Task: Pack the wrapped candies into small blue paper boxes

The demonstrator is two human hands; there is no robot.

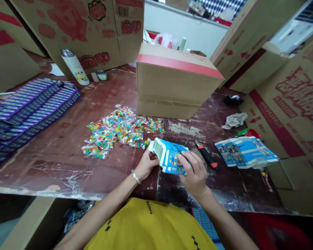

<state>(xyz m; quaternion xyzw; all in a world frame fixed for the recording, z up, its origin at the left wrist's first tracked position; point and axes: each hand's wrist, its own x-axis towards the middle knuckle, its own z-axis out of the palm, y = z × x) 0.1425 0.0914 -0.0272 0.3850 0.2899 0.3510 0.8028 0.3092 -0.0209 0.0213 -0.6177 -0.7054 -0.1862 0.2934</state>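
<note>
Carton packaging (171, 160), blue with a barcode, sits tilted between the two hands above the table. Left hand (146, 164) is closed on its barcoded end, thumb nearest the body, forearm angling up from lower left. Right hand (194, 170) arches over the opposite end with half-bent fingers; its thumb is mostly hidden, so I cannot tell whether it clamps. Candy packets (120, 130) lie beyond and left of the grip; a utility knife (207, 154) rests just right.
</note>
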